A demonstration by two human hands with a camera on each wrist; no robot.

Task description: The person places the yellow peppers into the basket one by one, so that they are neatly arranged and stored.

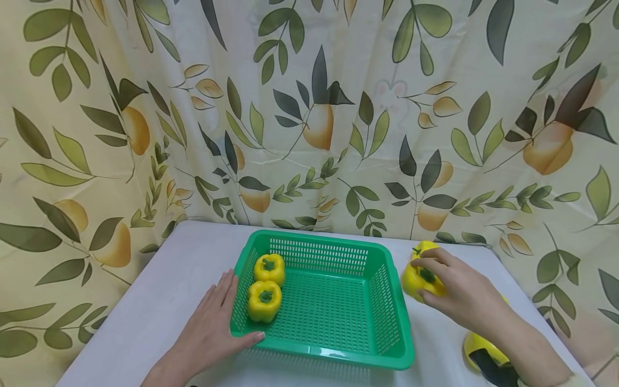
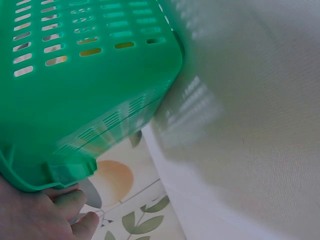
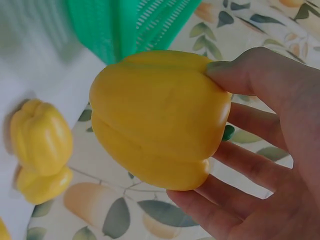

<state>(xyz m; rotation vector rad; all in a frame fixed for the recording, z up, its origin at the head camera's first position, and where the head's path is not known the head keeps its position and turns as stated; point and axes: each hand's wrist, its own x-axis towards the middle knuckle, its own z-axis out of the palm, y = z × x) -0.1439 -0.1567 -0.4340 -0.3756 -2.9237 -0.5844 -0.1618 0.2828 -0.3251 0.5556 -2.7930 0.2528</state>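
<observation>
Well, in the head view the right hand has its grip closed about a yellow pepper at the right of the frame, just outside the right rim of the green basket; the basket lies to that pepper's left, and I can't tell whether the pepper is off the desk. Two more peppers stand inside by the left wall, where the left hand lies straight-fingered, thumb over the near rim. Over in the left wrist view, that hand shows at lower left, touching the basket's lip. From the right wrist, thumb and fingers clamp the pepper, stem end toward the palm, long axis pointing leftward, basket at the top
</observation>
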